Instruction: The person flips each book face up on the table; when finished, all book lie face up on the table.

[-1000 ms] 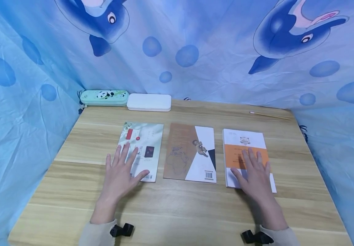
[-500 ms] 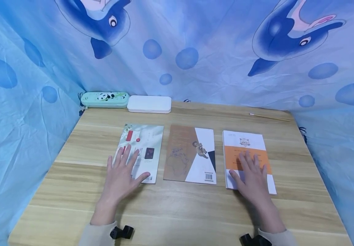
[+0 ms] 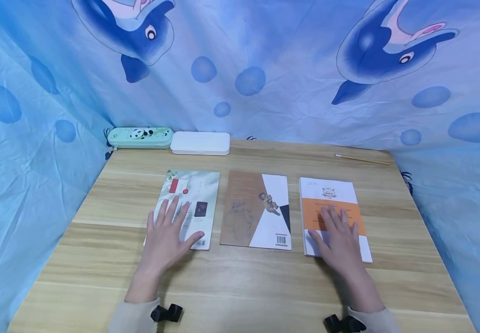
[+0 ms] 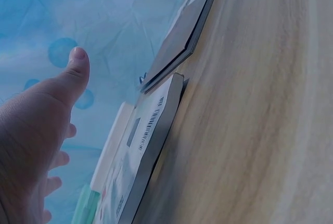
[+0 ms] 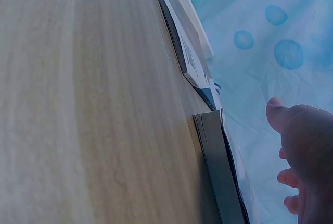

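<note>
Three books lie flat in a row on the wooden table. My left hand (image 3: 164, 243), fingers spread and straight, is over the lower left of the pale green book (image 3: 206, 185); a gap shows between them in the left wrist view. The brown and white book (image 3: 241, 208) lies in the middle, its barcode at the lower right. Over the thick white and orange book (image 3: 312, 210) at the right is my right hand (image 3: 341, 245), also spread. In the right wrist view, that hand stands apart from the thick book's page edges (image 5: 218, 166). Neither hand holds anything.
At the back left of the table (image 3: 244, 291) stand a mint panda pencil case (image 3: 140, 138) and a white flat case (image 3: 200, 143), side by side. A pencil (image 3: 362, 159) lies at the back right. A blue dolphin-print curtain (image 3: 285, 111) hangs around the table's back and sides.
My right hand has shifted slightly left and toward me over the thick book. My left hand has stayed nearly still. The whole view has tilted slightly; the books lie as before.
</note>
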Demonstrator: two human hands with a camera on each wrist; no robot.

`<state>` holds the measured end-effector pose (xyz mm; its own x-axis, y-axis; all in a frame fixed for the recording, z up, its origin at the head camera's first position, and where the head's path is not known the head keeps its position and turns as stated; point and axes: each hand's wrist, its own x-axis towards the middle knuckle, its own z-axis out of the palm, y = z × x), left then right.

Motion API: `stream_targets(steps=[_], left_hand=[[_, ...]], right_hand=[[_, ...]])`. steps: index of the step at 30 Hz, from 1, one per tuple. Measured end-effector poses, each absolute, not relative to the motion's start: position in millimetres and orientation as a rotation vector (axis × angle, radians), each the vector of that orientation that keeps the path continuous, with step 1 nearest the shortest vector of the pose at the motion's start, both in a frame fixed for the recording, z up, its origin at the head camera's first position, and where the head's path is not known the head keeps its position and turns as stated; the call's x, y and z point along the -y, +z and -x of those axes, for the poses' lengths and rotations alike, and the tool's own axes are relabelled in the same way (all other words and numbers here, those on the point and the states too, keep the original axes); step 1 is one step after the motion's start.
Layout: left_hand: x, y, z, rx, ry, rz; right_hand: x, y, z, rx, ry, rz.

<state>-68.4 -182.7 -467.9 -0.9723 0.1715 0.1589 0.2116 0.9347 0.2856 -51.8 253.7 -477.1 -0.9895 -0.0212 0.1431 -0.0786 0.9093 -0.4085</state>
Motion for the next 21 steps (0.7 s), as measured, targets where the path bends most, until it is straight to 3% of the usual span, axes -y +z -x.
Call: stream_targets(steps=[21], left_hand=[[186, -461, 66, 2.904, -0.598, 0.324]], right_hand=[[-247, -463, 66, 2.849, 0.815, -0.221]])
